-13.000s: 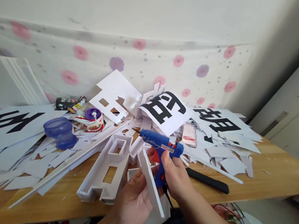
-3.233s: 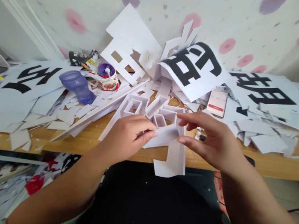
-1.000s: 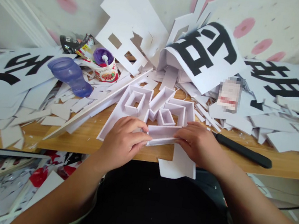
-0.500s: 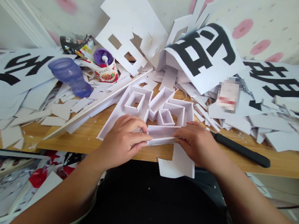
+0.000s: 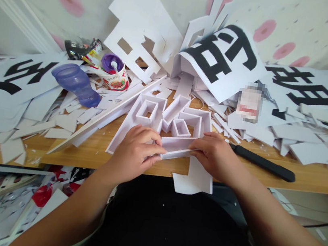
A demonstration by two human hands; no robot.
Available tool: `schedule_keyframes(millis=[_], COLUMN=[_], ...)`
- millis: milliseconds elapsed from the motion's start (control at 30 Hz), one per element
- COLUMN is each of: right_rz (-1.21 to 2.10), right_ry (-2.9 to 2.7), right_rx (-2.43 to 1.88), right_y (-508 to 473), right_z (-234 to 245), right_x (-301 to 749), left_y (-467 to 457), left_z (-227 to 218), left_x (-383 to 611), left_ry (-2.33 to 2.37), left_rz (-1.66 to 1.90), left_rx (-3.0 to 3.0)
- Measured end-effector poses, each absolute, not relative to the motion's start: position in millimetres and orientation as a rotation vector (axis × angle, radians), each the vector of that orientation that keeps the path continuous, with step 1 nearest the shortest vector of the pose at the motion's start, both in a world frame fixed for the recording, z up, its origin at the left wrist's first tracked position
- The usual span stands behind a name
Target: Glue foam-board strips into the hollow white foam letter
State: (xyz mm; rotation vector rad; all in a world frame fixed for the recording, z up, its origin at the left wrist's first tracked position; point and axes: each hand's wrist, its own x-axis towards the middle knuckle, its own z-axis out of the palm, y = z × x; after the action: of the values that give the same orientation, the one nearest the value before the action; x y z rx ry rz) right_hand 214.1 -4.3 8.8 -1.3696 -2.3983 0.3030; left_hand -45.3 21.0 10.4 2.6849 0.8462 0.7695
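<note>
- I have the trough (image 5: 176, 144) on screen between left hand (image 5: 138, 150) and right hand (image 5: 217, 157).
- Twelve o'clock: small frames (image 5: 177, 108) on the table (image 5: 93, 147).
- Three: cutter (image 5: 265, 163), past right hand.
- Five: scrap (image 5: 192, 182) overhanging the table.
- Ten: bottle (image 5: 79, 86), cup (image 5: 117, 80) near it.
- Two: perhaps a phone (image 5: 249, 102); blurred for me.

A narrow, straight-walled trough of thin white board (image 5: 177, 144) sits at the front of the brown wooden bench (image 5: 320, 181), its open side up. It runs crosswise, the right end slightly farther back. The long walls stand nearly parallel, edges smooth; both ends are pinched and partly hidden.
</note>
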Motion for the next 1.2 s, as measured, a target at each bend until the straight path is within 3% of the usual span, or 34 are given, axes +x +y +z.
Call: schedule_keyframes(millis=[1200], right_rz=[0.251], right_ry=[-2.294], right_rx=[-1.194], right_y=[-11.3], right_z=[11.0], right_x=[218.9], left_y=[12.4], left_z=[8.1], left_x=[-44.1], left_ry=[1.067], left_rz=[0.877], left_rx=[2.657])
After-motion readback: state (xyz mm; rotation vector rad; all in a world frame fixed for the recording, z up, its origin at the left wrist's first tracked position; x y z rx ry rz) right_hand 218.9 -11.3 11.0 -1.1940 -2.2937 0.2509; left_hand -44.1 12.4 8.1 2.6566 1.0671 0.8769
